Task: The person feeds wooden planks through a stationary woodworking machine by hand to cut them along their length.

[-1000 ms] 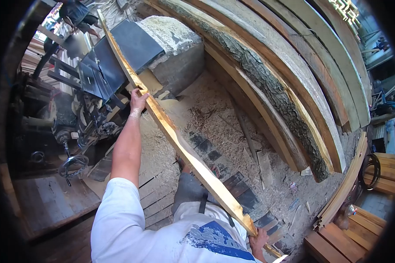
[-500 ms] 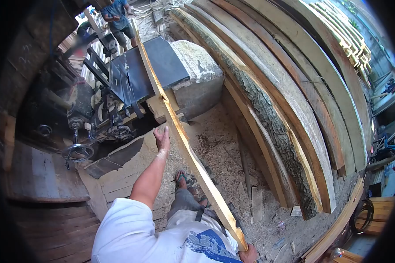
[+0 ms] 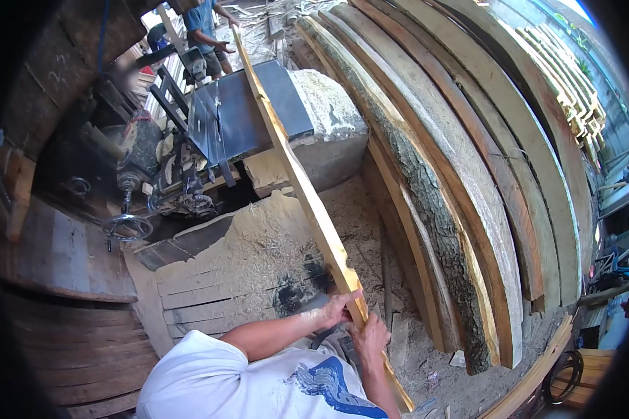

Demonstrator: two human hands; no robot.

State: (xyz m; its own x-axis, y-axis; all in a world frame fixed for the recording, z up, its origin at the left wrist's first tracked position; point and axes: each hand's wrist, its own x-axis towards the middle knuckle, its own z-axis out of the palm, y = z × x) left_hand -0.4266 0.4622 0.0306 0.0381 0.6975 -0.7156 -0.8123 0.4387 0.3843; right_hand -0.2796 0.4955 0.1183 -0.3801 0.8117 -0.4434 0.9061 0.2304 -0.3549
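Thick planks [image 3: 461,181] lie side by side on the right. A dark metal table [image 3: 237,115] is farther off, to their left. A long, thin wood strip [image 3: 313,209] runs over the table, close to its right edge, then past its near edge to the person. Its far tip is by another person's hand [image 3: 232,21]; I can't tell if they touch. The left arm [image 3: 279,342] bends across, and the right arm [image 3: 381,377] points up. The left hand [image 3: 337,309] curls round the strip. The right hand [image 3: 372,335] curls round it too, just beside, closer to the near end, which sticks out past it.
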